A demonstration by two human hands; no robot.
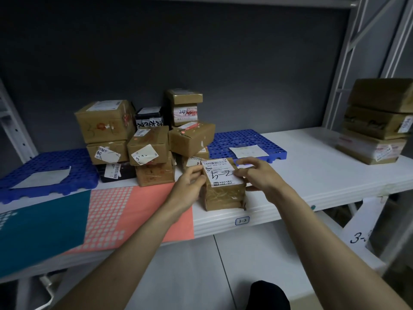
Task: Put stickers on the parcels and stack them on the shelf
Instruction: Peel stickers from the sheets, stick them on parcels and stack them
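White shelf bears an upright parcel, label facing up, both hands' fingers clamped on it.

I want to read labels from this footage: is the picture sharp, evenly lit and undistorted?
Head view: the label on the held box is readable, its small print soft; the back wall is dim; the shelf edge bows from the wide lens; corners darken.

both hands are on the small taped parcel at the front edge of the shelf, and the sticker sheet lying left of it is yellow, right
Not quite: the sticker sheet is salmon pink with pale round dots, not yellow, as the head view shows. The rest holds: the left hand and right hand are both on the small taped parcel at the front edge of the shelf.
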